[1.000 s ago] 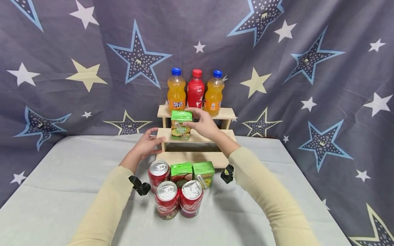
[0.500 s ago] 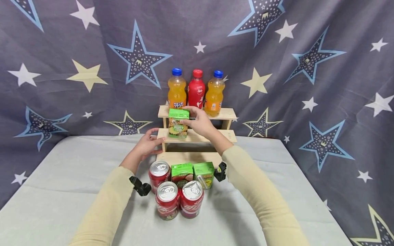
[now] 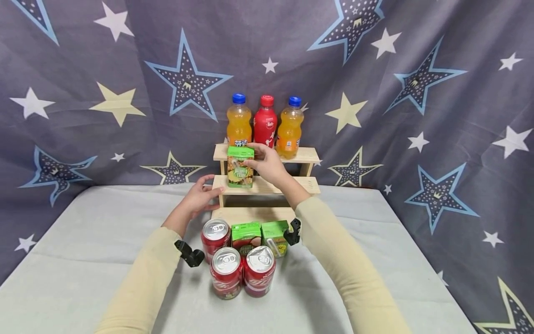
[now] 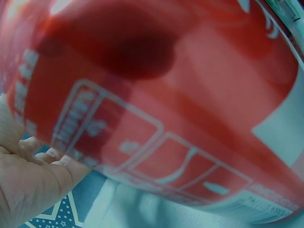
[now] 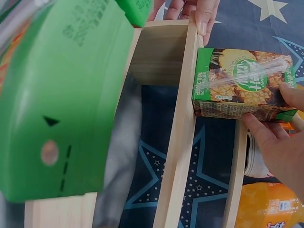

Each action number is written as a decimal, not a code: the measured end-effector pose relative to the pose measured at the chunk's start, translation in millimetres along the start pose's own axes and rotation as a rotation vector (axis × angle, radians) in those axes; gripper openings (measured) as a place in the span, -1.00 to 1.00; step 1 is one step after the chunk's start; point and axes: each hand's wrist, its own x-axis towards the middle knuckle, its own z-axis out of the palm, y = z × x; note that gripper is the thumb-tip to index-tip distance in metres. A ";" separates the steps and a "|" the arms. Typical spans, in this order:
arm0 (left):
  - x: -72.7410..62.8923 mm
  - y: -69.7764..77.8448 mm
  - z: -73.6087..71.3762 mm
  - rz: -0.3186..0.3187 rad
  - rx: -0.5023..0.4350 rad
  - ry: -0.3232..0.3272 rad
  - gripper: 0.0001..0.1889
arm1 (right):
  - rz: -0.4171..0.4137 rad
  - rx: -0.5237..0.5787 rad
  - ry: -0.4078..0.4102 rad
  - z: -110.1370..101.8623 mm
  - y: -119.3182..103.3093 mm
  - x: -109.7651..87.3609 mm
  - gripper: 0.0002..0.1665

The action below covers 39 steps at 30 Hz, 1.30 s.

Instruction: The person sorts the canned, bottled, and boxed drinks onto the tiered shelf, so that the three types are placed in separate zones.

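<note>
My right hand [image 3: 269, 164] holds a green-topped juice box [image 3: 239, 172] with a pineapple picture, thumb on its front and fingers at its upper edge. In the head view the box stands upright over the left part of the middle tier of a wooden step shelf [image 3: 292, 185]; the right wrist view shows its base [image 5: 203, 80] right at that board. My left hand [image 3: 199, 197] grips the left end of the same tier, thumb on the board. A red can [image 4: 190, 95] fills most of the left wrist view, with part of the left hand beyond it.
Two orange-drink bottles [image 3: 239, 123] with blue caps flank a red bottle [image 3: 265, 123] on the top tier. Three red cans [image 3: 226, 273] and two more juice boxes [image 3: 246, 236] stand on the white-covered table [image 3: 104, 232] before the shelf. A starry cloth [image 3: 267, 37] hangs behind.
My right hand has moved the juice box slightly left along the middle tier, its forearm following. My left hand has stayed at the shelf's left end.
</note>
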 end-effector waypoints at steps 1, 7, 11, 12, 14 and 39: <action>-0.2 0.0 0.0 -0.001 -0.002 -0.001 -0.27 | -0.001 0.002 0.005 0.4 0.2 -0.2 -0.42; -0.8 0.1 0.2 0.002 -0.005 -0.004 -0.27 | -0.026 0.043 0.014 1.4 2.6 -1.6 -0.43; -1.3 0.2 0.4 0.001 -0.008 -0.003 -0.27 | -0.041 0.049 0.017 -1.5 4.5 -5.9 -0.42; -1.5 0.3 0.6 0.002 -0.007 -0.002 -0.27 | -0.045 0.049 0.022 -2.7 5.0 -7.4 -0.42; -1.8 0.6 0.7 0.004 -0.003 -0.001 -0.27 | -0.048 0.040 0.031 -5.7 5.7 -11.6 -0.43; -2.1 0.4 1.0 0.006 0.009 0.006 -0.29 | -0.048 -0.060 -0.127 -37.1 38.6 -70.6 -0.47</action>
